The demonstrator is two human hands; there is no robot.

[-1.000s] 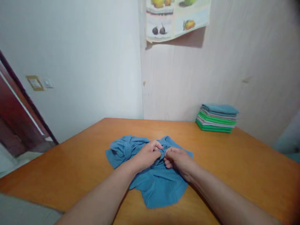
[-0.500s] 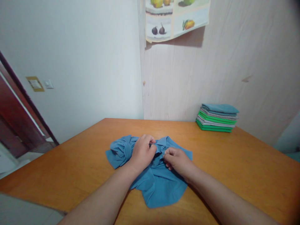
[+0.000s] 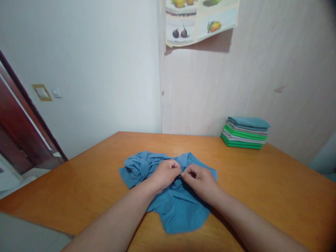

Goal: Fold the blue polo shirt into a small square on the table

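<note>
A crumpled blue shirt [image 3: 181,213] lies on the wooden table in front of me, bunched and twisted at its left end. Its collar [image 3: 183,160] shows just beyond my hands. My left hand [image 3: 168,172] is closed in a pinch on the shirt's cloth near the collar. Facing it, with fingertips almost touching, my right hand [image 3: 198,178] pinches the cloth at the same spot. The fingers cover the small part of the shirt between them, so any button there is hidden.
A stack of folded cloths [image 3: 245,133], blue, checked, green and pale, stands at the table's back right. The orange-brown table [image 3: 86,175] reaches to the wall, where a fruit poster [image 3: 202,21] hangs. Switches [image 3: 42,92] and a dark red door [image 3: 18,119] are at left.
My left hand has moved right and slightly down, its fingertips now meeting my right hand's. A button seen by the collar before is now covered. The view has shifted slightly.
</note>
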